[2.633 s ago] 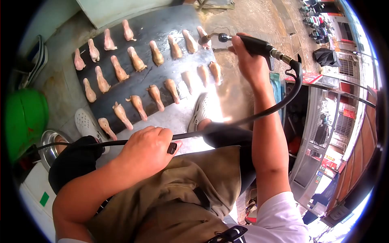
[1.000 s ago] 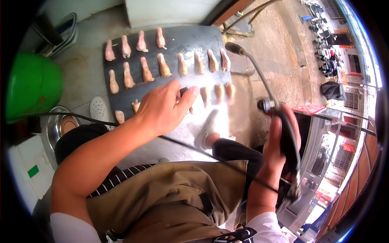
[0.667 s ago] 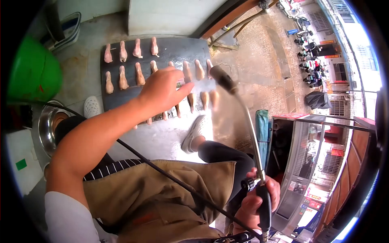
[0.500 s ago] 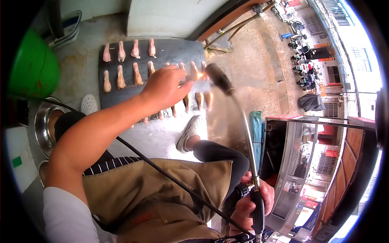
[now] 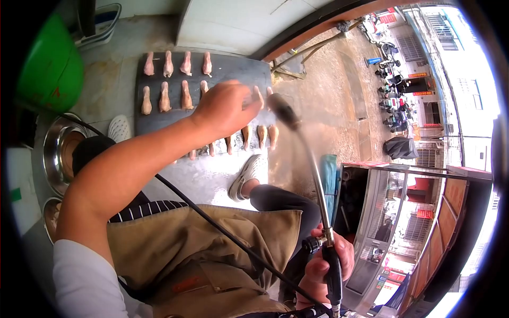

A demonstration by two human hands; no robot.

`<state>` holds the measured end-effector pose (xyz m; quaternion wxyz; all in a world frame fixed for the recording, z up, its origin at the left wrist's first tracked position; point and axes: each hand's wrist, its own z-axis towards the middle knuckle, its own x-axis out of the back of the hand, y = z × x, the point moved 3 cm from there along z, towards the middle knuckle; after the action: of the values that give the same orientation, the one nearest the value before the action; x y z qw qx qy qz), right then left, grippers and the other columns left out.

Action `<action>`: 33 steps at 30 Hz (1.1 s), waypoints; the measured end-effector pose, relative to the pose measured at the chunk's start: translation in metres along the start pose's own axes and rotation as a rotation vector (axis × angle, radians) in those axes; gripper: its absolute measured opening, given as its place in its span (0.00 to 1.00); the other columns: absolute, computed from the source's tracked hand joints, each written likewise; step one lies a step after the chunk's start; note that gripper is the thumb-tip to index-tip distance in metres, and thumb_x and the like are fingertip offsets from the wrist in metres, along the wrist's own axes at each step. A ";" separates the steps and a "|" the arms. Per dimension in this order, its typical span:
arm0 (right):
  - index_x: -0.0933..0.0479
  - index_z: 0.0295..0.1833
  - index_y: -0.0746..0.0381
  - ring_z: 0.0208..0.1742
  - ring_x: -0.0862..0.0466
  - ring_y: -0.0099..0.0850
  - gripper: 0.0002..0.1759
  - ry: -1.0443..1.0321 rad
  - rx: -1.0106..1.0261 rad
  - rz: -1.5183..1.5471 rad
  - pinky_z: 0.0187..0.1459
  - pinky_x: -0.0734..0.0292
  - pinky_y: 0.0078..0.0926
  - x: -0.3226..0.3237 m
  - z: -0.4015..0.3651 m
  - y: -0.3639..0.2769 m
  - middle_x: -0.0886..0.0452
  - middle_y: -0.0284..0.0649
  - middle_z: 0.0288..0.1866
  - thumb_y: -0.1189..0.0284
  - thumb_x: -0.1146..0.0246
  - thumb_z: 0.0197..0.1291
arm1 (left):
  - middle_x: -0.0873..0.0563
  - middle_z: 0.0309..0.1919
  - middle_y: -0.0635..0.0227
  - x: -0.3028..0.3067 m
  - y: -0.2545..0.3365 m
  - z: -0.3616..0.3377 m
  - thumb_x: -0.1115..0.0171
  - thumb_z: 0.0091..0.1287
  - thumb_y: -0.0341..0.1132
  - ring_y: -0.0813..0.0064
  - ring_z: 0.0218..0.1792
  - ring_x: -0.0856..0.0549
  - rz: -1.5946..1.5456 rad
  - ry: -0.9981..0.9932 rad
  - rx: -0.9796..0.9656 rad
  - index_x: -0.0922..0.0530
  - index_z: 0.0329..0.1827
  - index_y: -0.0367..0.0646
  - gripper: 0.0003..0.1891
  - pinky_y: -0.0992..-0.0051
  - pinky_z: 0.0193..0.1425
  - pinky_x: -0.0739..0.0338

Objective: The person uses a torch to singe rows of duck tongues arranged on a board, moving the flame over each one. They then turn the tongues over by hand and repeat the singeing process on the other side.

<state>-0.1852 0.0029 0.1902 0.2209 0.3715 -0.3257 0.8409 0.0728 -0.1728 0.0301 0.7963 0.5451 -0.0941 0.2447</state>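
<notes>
My right hand (image 5: 335, 258) grips the black handle of a gas blowtorch (image 5: 313, 169). The torch's long metal neck reaches up to a dark nozzle beside the drumsticks at the board's right edge. Over the middle row, my left hand (image 5: 225, 108) has its fingers curled and its thumb against a chicken drumstick (image 5: 258, 96), with the fingertips blurred. The drumsticks lie in rows on a dark board (image 5: 154, 124). Those in the back row, such as a pale drumstick (image 5: 186, 63), look pinkish; a nearer drumstick (image 5: 247, 137) looks browner. My left forearm hides part of the rows.
A black hose (image 5: 207, 217) runs across my apron (image 5: 201, 249). Metal bowls (image 5: 50, 153) and a green tub (image 5: 50, 69) stand at left. My shoe (image 5: 249, 175) is close to the board's near edge. A glass-fronted cabinet (image 5: 379, 212) stands at right, with parked motorbikes (image 5: 395, 100) beyond.
My left hand has shifted right to a drumstick near the nozzle. The orange glow at the nozzle no longer shows. The torch has moved slightly left in view.
</notes>
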 end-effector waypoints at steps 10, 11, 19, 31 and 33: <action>0.29 0.66 0.59 0.41 0.11 0.43 0.25 0.012 -0.045 0.018 0.46 0.14 0.37 0.001 0.000 0.006 0.13 0.54 0.42 0.58 0.36 0.71 | 0.17 0.30 0.49 0.001 -0.003 0.000 0.28 0.62 0.43 0.49 0.35 0.17 -0.048 -0.053 0.068 0.21 0.31 0.31 0.20 0.58 0.40 0.24; 0.29 0.65 0.61 0.42 0.11 0.44 0.24 0.023 -0.049 0.023 0.46 0.15 0.37 0.000 -0.002 0.010 0.13 0.54 0.42 0.59 0.36 0.71 | 0.16 0.32 0.48 -0.001 -0.003 -0.003 0.28 0.62 0.46 0.49 0.36 0.16 -0.066 -0.077 0.118 0.20 0.32 0.31 0.22 0.58 0.41 0.24; 0.23 0.59 0.69 0.43 0.12 0.39 0.17 -0.014 -0.155 -0.033 0.46 0.18 0.32 -0.053 0.053 0.136 0.12 0.48 0.43 0.74 0.36 0.68 | 0.14 0.32 0.40 -0.077 0.000 -0.147 0.40 0.67 0.58 0.44 0.39 0.13 -0.015 -1.250 0.270 0.16 0.32 0.25 0.33 0.56 0.50 0.19; 0.22 0.59 0.72 0.44 0.11 0.32 0.22 -0.045 -0.698 0.391 0.47 0.18 0.25 -0.172 0.144 0.342 0.13 0.47 0.45 0.65 0.36 0.70 | 0.13 0.32 0.44 -0.056 0.010 -0.096 0.43 0.71 0.56 0.47 0.38 0.13 -0.109 -1.123 0.618 0.16 0.33 0.31 0.30 0.55 0.46 0.19; 0.21 0.58 0.71 0.44 0.11 0.31 0.21 -0.088 -0.733 0.350 0.48 0.19 0.25 -0.178 0.155 0.347 0.12 0.45 0.44 0.64 0.36 0.69 | 0.13 0.30 0.45 -0.052 0.012 -0.084 0.42 0.70 0.56 0.47 0.37 0.13 -0.128 -1.096 0.629 0.17 0.32 0.31 0.29 0.55 0.46 0.19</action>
<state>-0.2125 -0.3700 -0.0009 0.1782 0.2427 -0.6712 0.6773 0.0126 -0.1073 -0.0144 0.4474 0.8036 -0.3790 -0.1020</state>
